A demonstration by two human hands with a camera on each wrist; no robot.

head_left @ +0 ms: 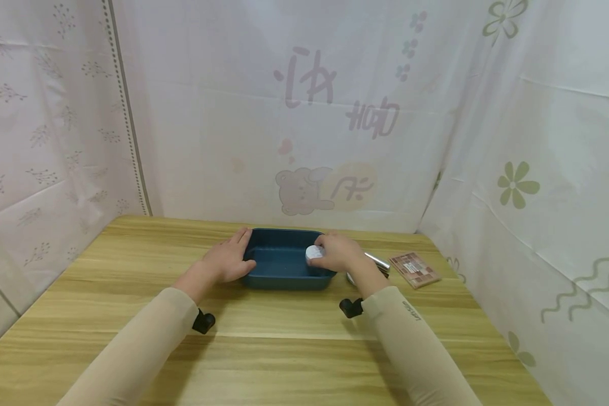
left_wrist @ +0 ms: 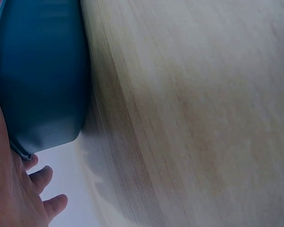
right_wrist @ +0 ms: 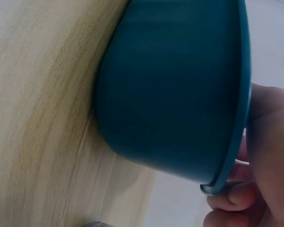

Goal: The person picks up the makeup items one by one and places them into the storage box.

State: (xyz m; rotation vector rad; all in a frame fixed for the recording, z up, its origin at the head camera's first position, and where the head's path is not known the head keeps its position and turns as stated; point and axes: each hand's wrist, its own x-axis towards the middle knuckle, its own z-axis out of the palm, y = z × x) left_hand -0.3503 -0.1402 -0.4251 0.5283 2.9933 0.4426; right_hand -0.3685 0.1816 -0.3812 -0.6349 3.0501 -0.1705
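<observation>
A dark blue rectangular bin [head_left: 279, 282] stands on the wooden table, and its outer wall [left_wrist: 42, 75] fills much of the left wrist view. My left hand [head_left: 226, 260] rests at the bin's left end, with fingers fairly straight along the rim and the thumb reaching over it. At the right end, my right hand [head_left: 339, 252] holds a small white round object [head_left: 313, 253] between thumb and fingers, inside the bin. Its exact kind cannot be told. In the right wrist view, the bin's rim [right_wrist: 246, 71] hides the object and part of the right hand [right_wrist: 270, 156].
Right of the bin, a silver cylinder [head_left: 378, 261] lies beside a dark item, both partly behind my right wrist. A brown checkered square pad [head_left: 415, 269] lies further right. Patterned white curtains [head_left: 208, 141] enclose the table [head_left: 284, 361] at the back and sides.
</observation>
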